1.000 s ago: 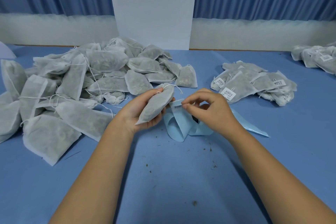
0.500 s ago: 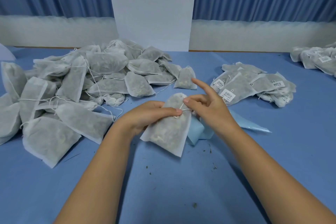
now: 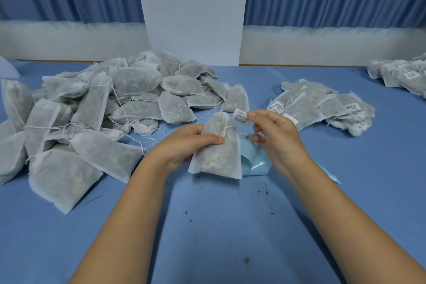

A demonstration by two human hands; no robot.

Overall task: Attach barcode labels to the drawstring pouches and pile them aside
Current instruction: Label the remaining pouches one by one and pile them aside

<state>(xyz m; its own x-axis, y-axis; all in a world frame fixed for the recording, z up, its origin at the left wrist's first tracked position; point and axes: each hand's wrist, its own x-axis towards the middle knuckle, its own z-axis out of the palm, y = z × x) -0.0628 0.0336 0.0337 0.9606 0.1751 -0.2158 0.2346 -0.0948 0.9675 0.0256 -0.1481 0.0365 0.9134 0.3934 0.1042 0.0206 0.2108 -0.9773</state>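
Observation:
My left hand (image 3: 184, 145) grips a white drawstring pouch (image 3: 219, 157) upright at the table's middle, thumb pressed across its front near the string. My right hand (image 3: 274, 136) pinches a small white barcode label (image 3: 241, 117) by its right end, holding it just above and right of the pouch's tied neck. Under the right hand lies a curled light-blue label backing strip (image 3: 255, 163). A big heap of unlabelled pouches (image 3: 103, 108) fills the left side. A smaller pile of labelled pouches (image 3: 322, 106) lies at the right.
Another pile of labelled pouches (image 3: 401, 76) sits at the far right edge. A white panel (image 3: 193, 14) stands at the back against blue curtains. Dark crumbs dot the blue table cover (image 3: 230, 226) in front of me.
The pouch went from held sideways to upright in my left hand. My right hand left the backing strip and now holds a peeled label at the pouch's top.

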